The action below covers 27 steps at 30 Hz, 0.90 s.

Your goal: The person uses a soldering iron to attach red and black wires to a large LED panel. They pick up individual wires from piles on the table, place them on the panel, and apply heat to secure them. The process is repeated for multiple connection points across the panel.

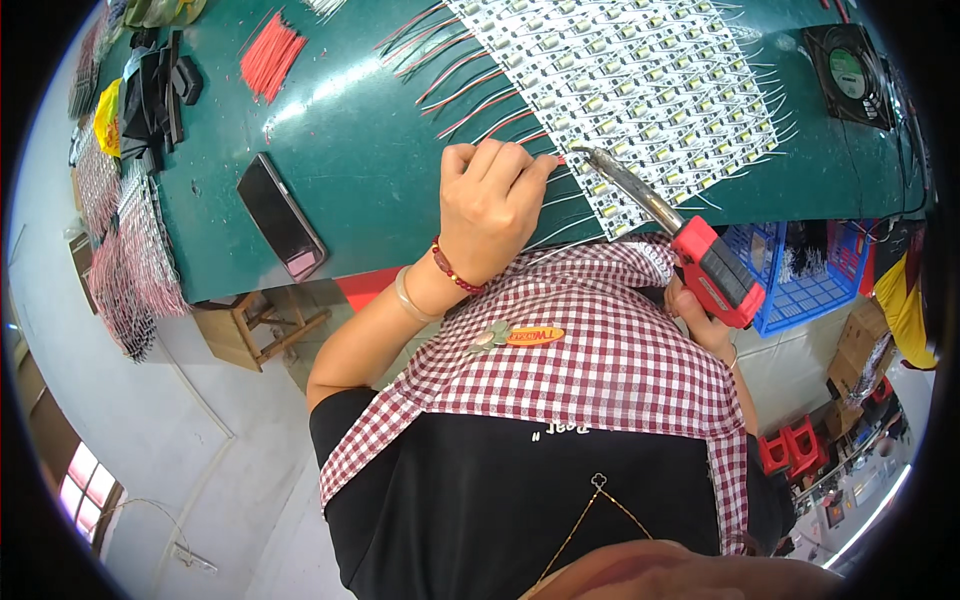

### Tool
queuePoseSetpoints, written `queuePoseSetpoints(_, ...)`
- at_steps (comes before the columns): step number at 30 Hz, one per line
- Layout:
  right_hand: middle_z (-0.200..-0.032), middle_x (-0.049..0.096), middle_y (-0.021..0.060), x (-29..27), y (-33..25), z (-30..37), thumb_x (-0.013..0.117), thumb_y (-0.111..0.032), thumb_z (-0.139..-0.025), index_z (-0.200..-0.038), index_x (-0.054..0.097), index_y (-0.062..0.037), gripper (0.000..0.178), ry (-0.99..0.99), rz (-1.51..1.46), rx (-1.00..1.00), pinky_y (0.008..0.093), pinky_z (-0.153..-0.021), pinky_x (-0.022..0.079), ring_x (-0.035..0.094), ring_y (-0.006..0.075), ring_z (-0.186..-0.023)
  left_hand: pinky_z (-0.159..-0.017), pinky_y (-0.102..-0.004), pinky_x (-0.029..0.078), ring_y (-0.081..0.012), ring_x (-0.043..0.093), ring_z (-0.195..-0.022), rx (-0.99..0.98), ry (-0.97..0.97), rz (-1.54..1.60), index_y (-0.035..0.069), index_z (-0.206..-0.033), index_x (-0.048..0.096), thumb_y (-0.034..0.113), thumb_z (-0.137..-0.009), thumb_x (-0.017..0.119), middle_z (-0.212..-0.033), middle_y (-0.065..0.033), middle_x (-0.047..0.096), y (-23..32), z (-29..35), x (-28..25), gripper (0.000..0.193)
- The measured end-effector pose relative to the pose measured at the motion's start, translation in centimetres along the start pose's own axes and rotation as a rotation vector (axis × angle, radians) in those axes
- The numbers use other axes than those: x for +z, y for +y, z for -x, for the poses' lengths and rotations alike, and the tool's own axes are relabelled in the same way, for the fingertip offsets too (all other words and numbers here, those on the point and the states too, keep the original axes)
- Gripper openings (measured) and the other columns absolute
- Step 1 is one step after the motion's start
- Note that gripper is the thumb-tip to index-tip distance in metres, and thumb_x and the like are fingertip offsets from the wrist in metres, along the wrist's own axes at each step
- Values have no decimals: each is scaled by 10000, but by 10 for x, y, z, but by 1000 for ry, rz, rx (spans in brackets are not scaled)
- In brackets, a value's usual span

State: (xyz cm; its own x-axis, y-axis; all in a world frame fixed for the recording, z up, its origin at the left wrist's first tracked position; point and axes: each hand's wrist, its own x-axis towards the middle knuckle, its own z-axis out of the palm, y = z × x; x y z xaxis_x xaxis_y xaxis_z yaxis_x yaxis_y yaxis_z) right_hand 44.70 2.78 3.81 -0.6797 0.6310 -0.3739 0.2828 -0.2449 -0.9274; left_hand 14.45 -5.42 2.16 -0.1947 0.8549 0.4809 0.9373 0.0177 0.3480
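A sheet of white LED circuit boards [640, 90] lies on the green table, with red and white wires [495, 100] fanning out from its left edge and white wires along its right. My left hand [490, 205] is closed at that left edge, thumb and forefinger pinching a thin wire whose red end shows against the boards. My right hand [703, 322], partly hidden behind the tool, grips a red and black soldering iron [715, 270]. Its dark metal tip lies over the boards' lower left part, just right of my left fingertips; whether it touches a board I cannot tell.
On the green table [350, 190] lie a phone [282, 217], a bundle of red wires [272, 57] and, far right, a black fan [848, 75]. Wired strips [135, 260] hang over the left edge. A blue crate [810, 280] stands at the right, below the table edge.
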Motion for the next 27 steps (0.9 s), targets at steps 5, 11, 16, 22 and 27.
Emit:
queuePoseSetpoints(5,-842,634,60,-2,3,5,634,-63,-884,-999,635,33,149,13,-74,-16,289,-693,479,594,141,-756,-676,-314,342,-134,525,-683,-9,42,-25,134,-864,691,21,-676,723,-723,38,515,3,-4,-6,222)
queuePoseSetpoints(11,-860,627,51,-6,8,13,634,-72,-889,-1046,625,32,189,-27,-123,-32,282,-698,474,585,132,-758,-668,-314,341,-136,515,-674,-3,31,34,141,-889,700,16,-660,718,-716,37,503,16,2,-8,261)
queuePoseSetpoints(16,-871,644,51,-8,13,18,655,-96,-877,-1058,632,13,213,-18,15,19,288,-702,476,596,128,-769,-655,-316,338,-148,496,-669,-18,14,65,122,-897,695,10,-675,709,-711,29,485,17,10,3,249)
queuePoseSetpoints(22,-878,656,53,-17,26,17,670,-109,-864,-1057,640,10,229,-94,119,19,292,-704,483,609,131,-786,-655,-317,342,-157,497,-671,-20,8,70,109,-900,691,10,-689,713,-710,22,485,15,11,3,234)
queuePoseSetpoints(27,-849,660,65,-11,20,18,676,-98,-849,-1051,648,16,234,-23,108,-1,295,-689,488,620,147,-742,-663,-321,350,-157,498,-671,-21,3,71,106,-897,691,13,-691,715,-706,20,486,15,12,3,226)
